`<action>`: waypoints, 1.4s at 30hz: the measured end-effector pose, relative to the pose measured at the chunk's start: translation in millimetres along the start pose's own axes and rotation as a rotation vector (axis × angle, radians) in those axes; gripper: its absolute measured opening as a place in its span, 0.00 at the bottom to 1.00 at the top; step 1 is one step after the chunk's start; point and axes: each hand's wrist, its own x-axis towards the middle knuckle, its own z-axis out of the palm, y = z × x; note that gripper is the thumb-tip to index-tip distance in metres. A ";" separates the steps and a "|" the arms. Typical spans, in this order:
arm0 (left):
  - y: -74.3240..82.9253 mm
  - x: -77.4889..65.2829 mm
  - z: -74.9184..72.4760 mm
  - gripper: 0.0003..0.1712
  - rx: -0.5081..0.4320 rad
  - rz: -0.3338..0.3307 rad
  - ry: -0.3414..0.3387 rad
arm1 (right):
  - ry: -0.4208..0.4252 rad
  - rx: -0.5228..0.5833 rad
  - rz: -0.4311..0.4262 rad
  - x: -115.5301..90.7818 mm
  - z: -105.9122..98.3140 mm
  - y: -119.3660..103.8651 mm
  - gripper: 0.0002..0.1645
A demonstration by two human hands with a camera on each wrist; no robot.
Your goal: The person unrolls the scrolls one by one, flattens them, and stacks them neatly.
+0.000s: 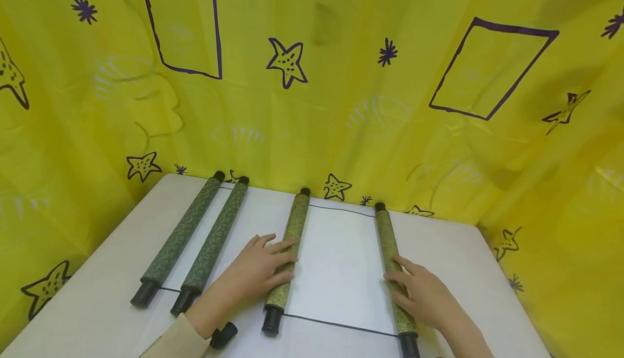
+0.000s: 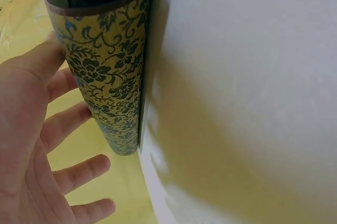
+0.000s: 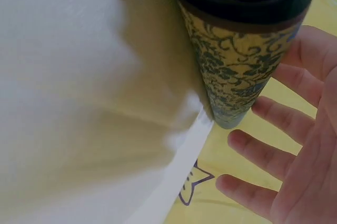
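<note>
Two yellow-green scroll rolls with black end knobs lie apart on the white table, joined by thin dark lines at top and bottom. My left hand [image 1: 258, 268] rests on the left yellow roll [image 1: 299, 217], its fingers spread and fairly straight across it. My right hand [image 1: 421, 290] touches the right yellow roll [image 1: 387, 233] from its outer side, fingers extended. Dark floral patterning shows on the left roll [image 2: 108, 77] in the left wrist view and on the right roll [image 3: 231, 66] in the right wrist view. White surface lies between the rolls.
Left of my left hand lie two dark green rolls, the outer roll [image 1: 182, 233] and the inner roll [image 1: 216, 239]. A black knob [image 1: 224, 336] shows beside my left sleeve. Behind the white table [image 1: 448, 244] hangs a yellow curtain [image 1: 331, 119] with drawn stars.
</note>
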 end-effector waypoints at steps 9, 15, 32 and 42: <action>-3.5 -3.6 1.0 0.23 0.020 -0.016 -0.001 | -0.021 -0.009 0.015 -4.5 -3.0 4.5 0.21; -4.5 -3.5 -1.4 0.21 0.037 -0.005 0.017 | -0.046 0.001 0.040 -7.0 -5.8 6.1 0.21; -8.8 -12.0 -6.6 0.19 0.036 -0.039 0.015 | -0.028 0.001 0.074 -11.1 -3.9 10.4 0.19; -11.8 -16.7 -12.4 0.21 0.033 -0.044 0.021 | -0.037 -0.010 0.081 -11.4 -6.4 12.5 0.22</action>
